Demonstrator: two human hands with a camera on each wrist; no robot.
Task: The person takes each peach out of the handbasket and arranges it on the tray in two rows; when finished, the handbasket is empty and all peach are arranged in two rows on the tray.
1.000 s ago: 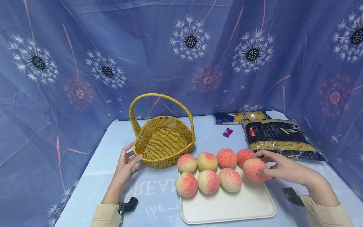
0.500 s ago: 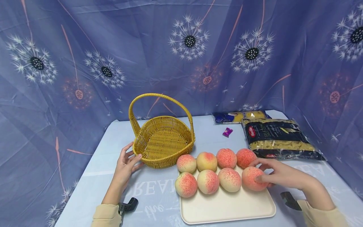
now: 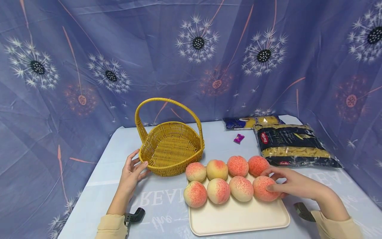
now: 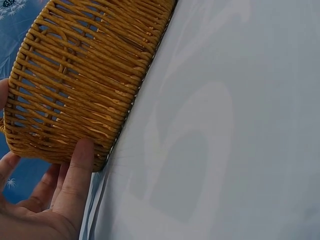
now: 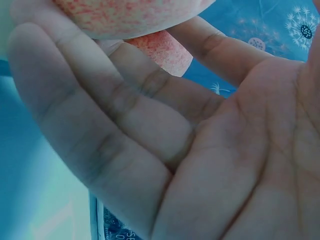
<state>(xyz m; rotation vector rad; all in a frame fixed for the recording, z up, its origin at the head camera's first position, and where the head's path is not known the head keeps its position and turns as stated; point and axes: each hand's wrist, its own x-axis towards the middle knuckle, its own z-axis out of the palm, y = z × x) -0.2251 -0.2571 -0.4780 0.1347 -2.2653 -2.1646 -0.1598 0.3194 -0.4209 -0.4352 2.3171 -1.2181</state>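
Note:
My right hand [image 3: 293,183] grips a pink-red peach [image 3: 265,189] between thumb and fingers, at the right end of the front row on a cream tray [image 3: 238,222]. In the right wrist view that peach [image 5: 130,15] shows at the top, above the curled fingers. Several more peaches [image 3: 218,191] stand in two rows on the tray's back half. At the left, my left hand [image 3: 130,173] holds the near-left side of a yellow wicker basket [image 3: 171,170], thumb at the rim. The left wrist view shows fingers [image 4: 75,185] against the woven wall; the basket is bare inside.
Behind the tray lie a large dark pasta bag [image 3: 293,144] and a smaller blue pasta pack [image 3: 252,122]. A purple wrapped candy [image 3: 239,138] sits left of them. A blue dandelion-print curtain [image 3: 161,59] hangs around the table [image 3: 117,146].
My right hand has lowered the peach toward the tray and slightly left, beside the front row. My left hand has stayed at the basket, which has not visibly moved on the table.

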